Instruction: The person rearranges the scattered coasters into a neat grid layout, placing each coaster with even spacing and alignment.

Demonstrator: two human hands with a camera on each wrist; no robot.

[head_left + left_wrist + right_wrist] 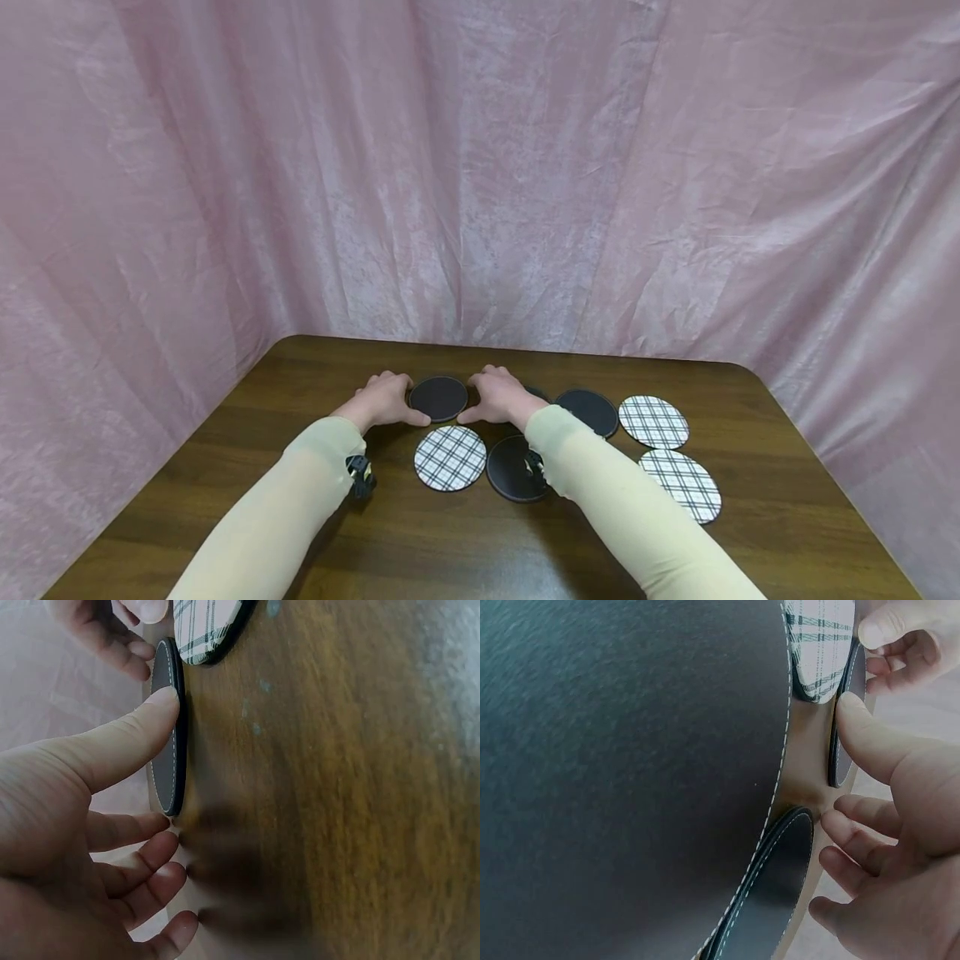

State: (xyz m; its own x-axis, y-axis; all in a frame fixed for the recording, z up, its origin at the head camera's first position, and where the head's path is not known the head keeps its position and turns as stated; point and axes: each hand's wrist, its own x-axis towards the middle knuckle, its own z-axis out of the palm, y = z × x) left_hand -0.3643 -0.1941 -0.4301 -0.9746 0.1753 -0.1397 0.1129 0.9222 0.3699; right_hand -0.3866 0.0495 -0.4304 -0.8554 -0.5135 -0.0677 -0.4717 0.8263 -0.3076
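A dark round coaster (438, 398) with pale stitching lies flat on the wooden table between my two hands. At its left side is my left hand (381, 402), fingers spread, the thumb by the near edge and the index fingertip by the left rim. My right hand (501, 396) sits at the right side, its thumb (855, 724) close to the rim; whether it touches cannot be told. Just nearer lies a plaid coaster (450, 458), with another dark coaster (517, 469) to its right, partly covered by my right forearm.
Behind my right wrist, a dark coaster (537, 392) is mostly hidden. Further right lie another dark coaster (587, 412) and two plaid ones, a far plaid coaster (652, 422) and a near plaid coaster (684, 485). A pink curtain (480, 183) hangs beyond the table's far edge.
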